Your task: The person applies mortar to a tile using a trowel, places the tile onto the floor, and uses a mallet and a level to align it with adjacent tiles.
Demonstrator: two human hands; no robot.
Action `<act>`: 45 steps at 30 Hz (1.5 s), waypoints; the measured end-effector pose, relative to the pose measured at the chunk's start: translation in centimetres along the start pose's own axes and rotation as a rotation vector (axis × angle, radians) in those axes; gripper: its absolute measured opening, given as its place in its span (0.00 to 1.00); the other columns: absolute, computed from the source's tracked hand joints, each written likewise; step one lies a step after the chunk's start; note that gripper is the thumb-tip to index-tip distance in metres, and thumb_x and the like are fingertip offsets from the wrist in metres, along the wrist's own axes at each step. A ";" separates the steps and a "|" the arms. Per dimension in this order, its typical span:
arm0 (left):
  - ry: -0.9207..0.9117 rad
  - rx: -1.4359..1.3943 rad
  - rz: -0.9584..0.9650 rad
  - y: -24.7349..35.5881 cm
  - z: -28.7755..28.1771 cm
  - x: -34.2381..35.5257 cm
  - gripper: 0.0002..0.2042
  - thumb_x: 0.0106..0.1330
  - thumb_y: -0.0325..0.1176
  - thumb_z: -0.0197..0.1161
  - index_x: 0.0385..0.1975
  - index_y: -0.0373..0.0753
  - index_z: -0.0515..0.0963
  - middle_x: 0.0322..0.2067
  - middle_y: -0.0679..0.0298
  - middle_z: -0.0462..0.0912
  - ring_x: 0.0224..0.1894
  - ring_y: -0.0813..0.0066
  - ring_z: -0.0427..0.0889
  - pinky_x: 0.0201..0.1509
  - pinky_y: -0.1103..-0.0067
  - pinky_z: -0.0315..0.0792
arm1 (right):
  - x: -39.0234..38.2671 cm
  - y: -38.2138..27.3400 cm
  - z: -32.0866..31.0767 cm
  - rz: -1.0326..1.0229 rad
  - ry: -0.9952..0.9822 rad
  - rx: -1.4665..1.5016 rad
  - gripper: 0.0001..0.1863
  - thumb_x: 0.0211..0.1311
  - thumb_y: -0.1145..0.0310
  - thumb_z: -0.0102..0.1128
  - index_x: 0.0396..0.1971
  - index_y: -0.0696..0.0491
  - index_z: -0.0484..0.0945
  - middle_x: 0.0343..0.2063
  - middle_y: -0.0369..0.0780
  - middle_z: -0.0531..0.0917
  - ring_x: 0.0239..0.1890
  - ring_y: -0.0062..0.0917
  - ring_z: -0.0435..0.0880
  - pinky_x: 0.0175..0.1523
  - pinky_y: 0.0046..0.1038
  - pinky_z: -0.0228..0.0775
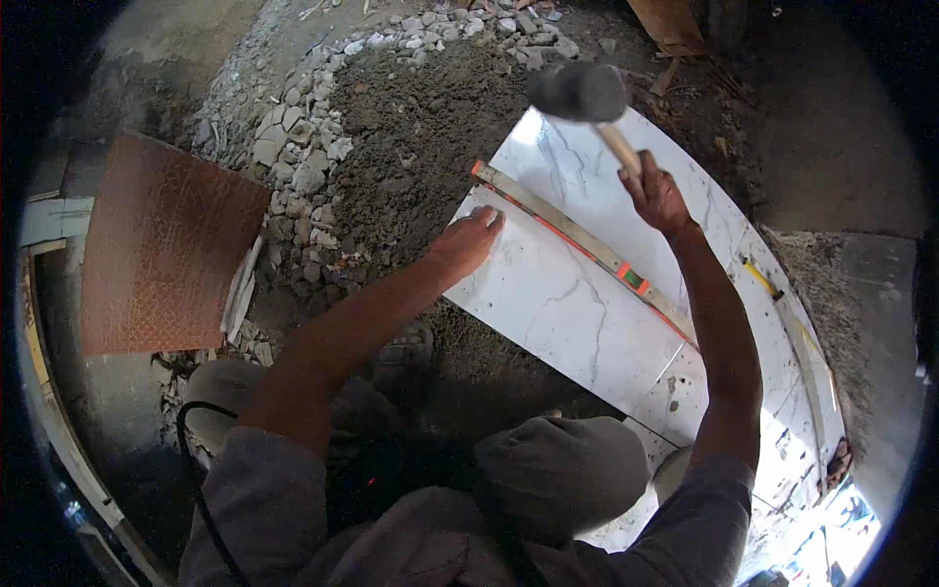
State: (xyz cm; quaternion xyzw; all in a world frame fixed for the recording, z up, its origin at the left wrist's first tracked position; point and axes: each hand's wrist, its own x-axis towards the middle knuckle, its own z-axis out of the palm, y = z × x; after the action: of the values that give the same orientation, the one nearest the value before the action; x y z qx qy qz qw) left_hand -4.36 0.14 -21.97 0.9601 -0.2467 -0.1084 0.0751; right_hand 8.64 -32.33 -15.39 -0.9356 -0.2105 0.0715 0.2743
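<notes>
Large white marble-patterned tiles [548,284] with grey veins lie in front of me. A long spirit level [577,238] with orange edges and a green vial rests across them. My left hand [465,243] leans on the tile close to the level's far left end, its fingers bent against the surface and holding nothing that I can see. My right hand [660,196] is closed around the wooden handle of a mallet [579,93] with a dark, slightly blurred head. The mallet is raised over the far part of the tiles.
Dark damp mortar [401,127] borders the tiles on the left, with broken rubble [293,147] beyond it. A reddish-brown patterned sheet [166,254] is at the left. Something yellow [761,278] lies on the tiles at the right. My knees are near the tiles' front edge.
</notes>
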 end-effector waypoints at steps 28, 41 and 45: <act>-0.199 -0.008 -0.125 0.5 -1.2 0.5 0.33 0.53 0.32 0.68 0.59 0.35 0.62 0.54 0.49 0.65 0.47 0.52 0.77 0.48 0.66 0.75 | 2.3 4.1 2.2 0.229 -0.043 0.026 0.25 0.66 0.46 0.45 0.44 0.56 0.65 0.28 0.55 0.81 0.34 0.53 0.81 0.41 0.50 0.72; -0.239 -0.081 -0.122 2.1 -1.7 2.0 0.32 0.54 0.29 0.65 0.59 0.33 0.61 0.56 0.46 0.64 0.52 0.52 0.74 0.54 0.66 0.73 | 2.3 10.1 3.8 0.137 0.074 -0.181 0.22 0.67 0.49 0.46 0.39 0.56 0.65 0.25 0.56 0.80 0.31 0.56 0.80 0.34 0.51 0.72; -0.256 -0.060 -0.162 1.5 -1.6 1.0 0.32 0.55 0.29 0.65 0.60 0.33 0.61 0.57 0.45 0.63 0.54 0.52 0.74 0.55 0.66 0.72 | 1.5 6.0 3.0 0.026 0.112 -0.139 0.22 0.67 0.49 0.46 0.39 0.57 0.64 0.24 0.53 0.81 0.28 0.54 0.81 0.29 0.48 0.74</act>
State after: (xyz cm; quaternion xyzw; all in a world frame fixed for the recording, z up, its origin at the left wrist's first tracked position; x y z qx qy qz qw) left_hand -3.80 -1.54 -20.34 0.9525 -0.1728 -0.2429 0.0629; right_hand 11.40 -34.83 -21.19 -0.9576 -0.1871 0.0077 0.2190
